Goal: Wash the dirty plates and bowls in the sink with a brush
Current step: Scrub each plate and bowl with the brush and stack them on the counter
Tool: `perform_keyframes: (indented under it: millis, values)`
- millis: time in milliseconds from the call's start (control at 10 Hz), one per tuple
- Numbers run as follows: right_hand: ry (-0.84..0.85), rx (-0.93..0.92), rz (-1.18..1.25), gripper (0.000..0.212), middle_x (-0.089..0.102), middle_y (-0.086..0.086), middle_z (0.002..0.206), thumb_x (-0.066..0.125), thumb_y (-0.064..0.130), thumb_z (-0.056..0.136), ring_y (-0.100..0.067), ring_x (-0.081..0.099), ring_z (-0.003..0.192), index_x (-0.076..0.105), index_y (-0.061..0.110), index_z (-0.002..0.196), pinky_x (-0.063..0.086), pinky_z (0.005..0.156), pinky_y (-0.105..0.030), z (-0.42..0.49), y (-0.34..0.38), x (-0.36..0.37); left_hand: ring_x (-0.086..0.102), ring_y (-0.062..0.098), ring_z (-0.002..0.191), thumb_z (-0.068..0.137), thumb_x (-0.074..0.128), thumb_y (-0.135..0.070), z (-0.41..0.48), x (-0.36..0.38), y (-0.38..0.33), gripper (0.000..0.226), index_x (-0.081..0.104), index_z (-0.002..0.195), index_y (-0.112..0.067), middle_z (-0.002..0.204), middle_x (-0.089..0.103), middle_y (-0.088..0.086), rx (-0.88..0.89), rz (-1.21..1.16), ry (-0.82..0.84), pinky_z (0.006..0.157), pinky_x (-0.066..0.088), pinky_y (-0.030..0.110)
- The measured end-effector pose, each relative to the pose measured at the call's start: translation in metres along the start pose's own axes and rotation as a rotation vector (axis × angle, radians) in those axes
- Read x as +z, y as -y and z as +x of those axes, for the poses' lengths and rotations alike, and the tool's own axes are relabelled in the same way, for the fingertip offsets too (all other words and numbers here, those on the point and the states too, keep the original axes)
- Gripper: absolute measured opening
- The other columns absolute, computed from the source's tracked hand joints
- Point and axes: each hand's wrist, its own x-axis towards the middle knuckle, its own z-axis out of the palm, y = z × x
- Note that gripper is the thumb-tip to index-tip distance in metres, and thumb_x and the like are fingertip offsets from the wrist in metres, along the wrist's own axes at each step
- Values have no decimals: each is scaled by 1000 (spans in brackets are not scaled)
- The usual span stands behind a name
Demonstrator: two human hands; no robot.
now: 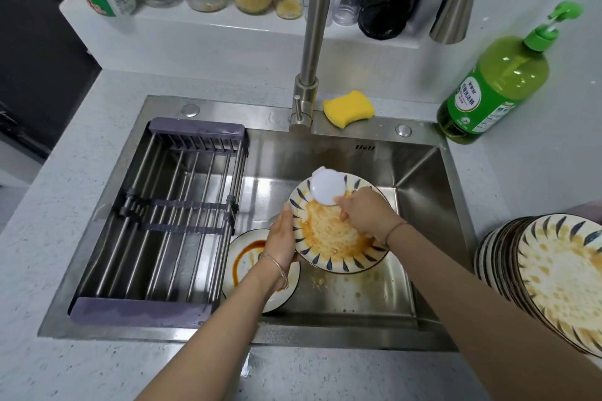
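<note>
Plate (332, 238), orange-smeared, tilted above sink (358, 296) mid-frame, left rim gripped by left hand (281, 242); right hand (366, 215) arched over it, fingers (345, 209) clasping white round brush (327, 187) against upper rim.

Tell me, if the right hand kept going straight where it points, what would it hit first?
Probably the far rim of the dirty plate, where the right hand holds a white brush; beyond that, the sink's back wall. Depth is unclear here.
</note>
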Motion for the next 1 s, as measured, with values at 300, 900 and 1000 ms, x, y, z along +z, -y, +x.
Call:
perform_keyframes:
  millis: [300, 900, 1000]
  values:
    - [-60, 305, 592, 32, 44, -5, 55, 41, 22, 101, -16, 36, 40, 53, 1, 80, 29, 38, -20, 0, -2, 18, 58, 1, 97, 106, 22, -38, 6, 2, -1, 32, 54, 102, -40, 103, 62, -12, 228, 172, -8, 100, 46, 31]
    - [73, 129, 446, 36, 41, -3, 52, 45, 27, 100, -12, 30, 35, 58, 5, 74, 25, 36, -17, -5, 18, 13, 67, 16, 99, 102, 21, -52, 7, -2, 0, 38, 57, 102, -41, 101, 70, -7, 54, 33, 36, 79, 58, 42]
    - [132, 101, 411, 37, 42, -3, 52, 45, 28, 100, -13, 31, 36, 59, 5, 75, 26, 36, -19, -8, 20, 15, 68, 18, 94, 101, 20, -55, 10, -2, -3, 41, 56, 109, -40, 106, 70, 0, 54, 52, 30, 75, 59, 45]
